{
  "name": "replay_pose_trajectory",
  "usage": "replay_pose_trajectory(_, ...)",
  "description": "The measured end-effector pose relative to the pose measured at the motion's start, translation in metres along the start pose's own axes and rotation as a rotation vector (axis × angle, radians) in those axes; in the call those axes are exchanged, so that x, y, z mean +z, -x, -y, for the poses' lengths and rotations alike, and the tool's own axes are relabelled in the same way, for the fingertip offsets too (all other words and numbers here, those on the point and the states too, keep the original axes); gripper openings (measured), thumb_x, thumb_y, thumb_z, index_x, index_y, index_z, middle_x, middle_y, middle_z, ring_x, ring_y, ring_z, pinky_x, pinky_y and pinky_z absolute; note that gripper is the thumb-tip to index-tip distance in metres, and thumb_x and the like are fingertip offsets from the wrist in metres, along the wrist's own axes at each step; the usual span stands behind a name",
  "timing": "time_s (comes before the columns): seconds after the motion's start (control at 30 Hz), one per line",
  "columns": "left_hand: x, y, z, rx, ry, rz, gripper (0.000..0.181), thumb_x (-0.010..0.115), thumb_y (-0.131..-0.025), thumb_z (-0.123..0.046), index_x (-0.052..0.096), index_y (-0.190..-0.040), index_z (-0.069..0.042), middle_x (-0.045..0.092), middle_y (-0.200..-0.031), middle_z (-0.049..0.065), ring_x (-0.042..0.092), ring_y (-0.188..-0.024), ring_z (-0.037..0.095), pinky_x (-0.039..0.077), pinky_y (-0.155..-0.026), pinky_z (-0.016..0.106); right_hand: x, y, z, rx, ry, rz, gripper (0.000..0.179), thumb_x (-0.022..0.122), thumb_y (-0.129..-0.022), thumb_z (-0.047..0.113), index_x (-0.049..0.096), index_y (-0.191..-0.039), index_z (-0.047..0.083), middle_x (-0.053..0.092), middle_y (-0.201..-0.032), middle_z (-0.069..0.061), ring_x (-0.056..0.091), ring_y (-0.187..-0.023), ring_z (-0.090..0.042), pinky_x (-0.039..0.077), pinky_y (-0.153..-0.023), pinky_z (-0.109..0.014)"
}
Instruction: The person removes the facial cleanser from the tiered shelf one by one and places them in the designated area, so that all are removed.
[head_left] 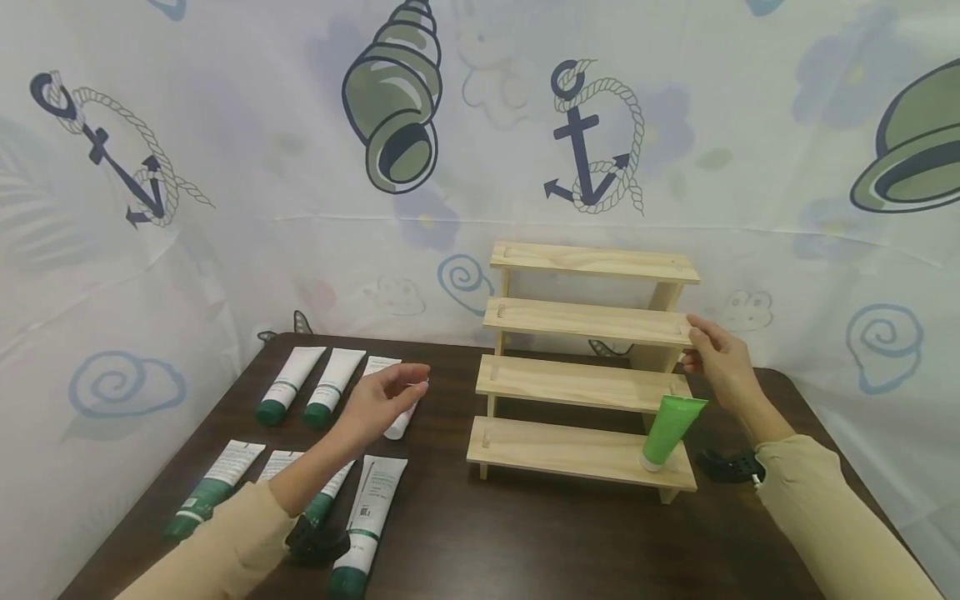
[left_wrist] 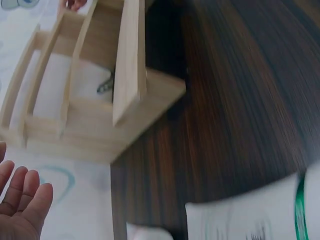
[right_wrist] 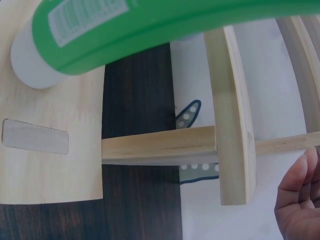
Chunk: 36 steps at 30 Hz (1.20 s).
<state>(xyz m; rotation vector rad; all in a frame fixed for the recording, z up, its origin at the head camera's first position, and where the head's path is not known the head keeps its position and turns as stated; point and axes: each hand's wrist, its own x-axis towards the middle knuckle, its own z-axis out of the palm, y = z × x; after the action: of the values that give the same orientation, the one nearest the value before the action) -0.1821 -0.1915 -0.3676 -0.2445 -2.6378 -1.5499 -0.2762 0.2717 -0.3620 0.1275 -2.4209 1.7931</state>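
Observation:
A four-tier wooden display stand [head_left: 577,320] stands on the right half of the table. My right hand [head_left: 722,367] is at the right end of its second board from the top, fingers curled at the board's end. On the lowest board, at the right, a green squeeze tube [head_left: 670,429] stands tilted on its white cap; it crosses the top of the right wrist view. My left hand [head_left: 381,402] is raised over the tubes on the left, fingers slightly bent and holding nothing. Below it lies a small white tube [head_left: 400,426], partly hidden by the hand.
Several white tubes with green caps lie in two rows on the left, among them one white-and-green tube [head_left: 377,492] near the front. My left forearm covers some. The dark wooden table [head_left: 555,542] meets a patterned cloth backdrop [head_left: 480,167] behind the stand.

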Motion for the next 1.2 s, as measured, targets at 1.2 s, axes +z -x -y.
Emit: replay_pose_trajectory(1.2,0.146,-0.026,-0.067,0.154,0.350,0.244,0.035,0.067,-0.088,-0.015,0.060,-0.120,-0.003,0.063,-0.119,0.012,0.065,-0.101,0.020,0.054,-0.080,0.024,-0.001,-0.001,-0.002,-0.024,-0.020,-0.002,0.054,0.038,-0.102,0.023,0.024,-0.145,-0.007,0.056,-0.079,0.013,0.055,-0.067,0.001,0.051,-0.061,-0.013)
